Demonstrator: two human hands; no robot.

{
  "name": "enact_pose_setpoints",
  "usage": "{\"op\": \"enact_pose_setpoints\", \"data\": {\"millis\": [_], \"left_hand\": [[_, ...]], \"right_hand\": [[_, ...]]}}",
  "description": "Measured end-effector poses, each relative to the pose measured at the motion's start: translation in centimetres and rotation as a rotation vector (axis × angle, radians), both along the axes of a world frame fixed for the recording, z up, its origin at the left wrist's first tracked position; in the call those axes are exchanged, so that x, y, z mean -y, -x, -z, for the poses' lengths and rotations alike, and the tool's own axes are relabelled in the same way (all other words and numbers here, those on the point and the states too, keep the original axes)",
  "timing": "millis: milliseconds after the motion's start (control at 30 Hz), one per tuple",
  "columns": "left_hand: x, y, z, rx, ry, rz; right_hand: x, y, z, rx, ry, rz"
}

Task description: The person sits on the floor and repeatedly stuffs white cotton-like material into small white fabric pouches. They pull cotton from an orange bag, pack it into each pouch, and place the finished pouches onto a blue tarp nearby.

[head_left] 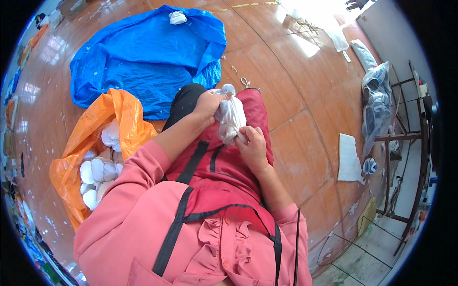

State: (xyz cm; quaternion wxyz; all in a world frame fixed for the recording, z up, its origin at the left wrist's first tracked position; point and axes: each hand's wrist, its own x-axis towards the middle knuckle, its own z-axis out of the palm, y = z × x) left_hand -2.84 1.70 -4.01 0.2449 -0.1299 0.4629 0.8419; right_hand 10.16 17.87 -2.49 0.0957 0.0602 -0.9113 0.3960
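Observation:
Over my lap, which a red apron [255, 102] with black straps covers, I hold a small white cloth bundle [232, 114]. My left hand [208, 106] is closed around its upper end, where a bluish-grey tuft sticks out. Lower down, my right hand [253, 147] pinches the bundle's bottom edge. Part of the cloth is hidden behind my fingers, and I cannot tell what, if anything, is inside. Left of my lap, an open orange plastic bag [71, 167] holds several white and beige rounded pads [98, 170].
Ahead to the left, a blue plastic sheet or bag [138, 57] lies spread on the brown tiled floor [291, 128], a white bundle [178, 17] on its far edge. To the right are a white sheet [349, 157], a filled clear plastic bag [377, 97] and a metal rack [405, 137].

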Motion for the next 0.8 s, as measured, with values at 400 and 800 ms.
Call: {"op": "enact_pose_setpoints", "data": {"millis": [400,800], "left_hand": [[-1.8,2.7,7.5,0.376,-0.146,-0.259],[0.5,-3.8,-2.0,0.559,-0.461,-0.035]], "right_hand": [[0.9,-0.8,-0.7,0.11,0.031,0.087],[-0.4,-2.1,1.3,0.138,0.795,0.202]]}}
